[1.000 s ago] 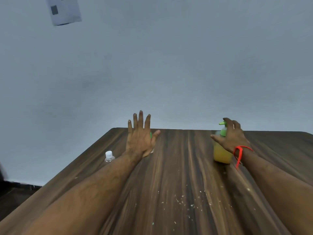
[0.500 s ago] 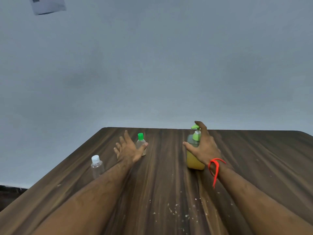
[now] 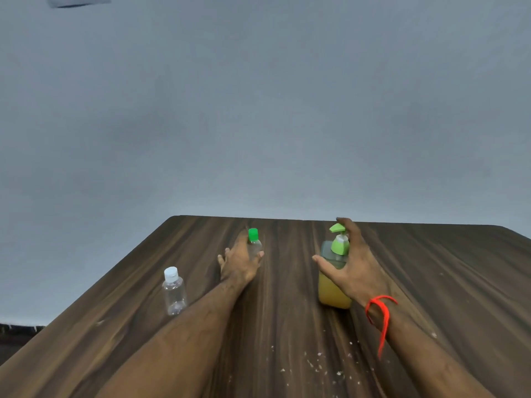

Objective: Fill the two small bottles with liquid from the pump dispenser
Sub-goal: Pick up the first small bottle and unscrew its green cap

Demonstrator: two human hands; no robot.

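Wooden table: bottles beside hands.

Green-capped bottle: its lower body is hidden behind the left hand; whether the fingers actually close on it cannot be told.
Pump dispenser: the right side of its body is covered by the right hand; contact between palm and body is unclear.
Pump head: a fingertip lies over its rear part, hiding it.
White-capped bottle: clear and small; contents too faint to judge.
Paper on wall: cut off by the top edge, blurred, unreadable.
Table: near edge and both near corners run out of frame.
Forearms: cut off at the bottom edge.
Specks on table: too small to identify.
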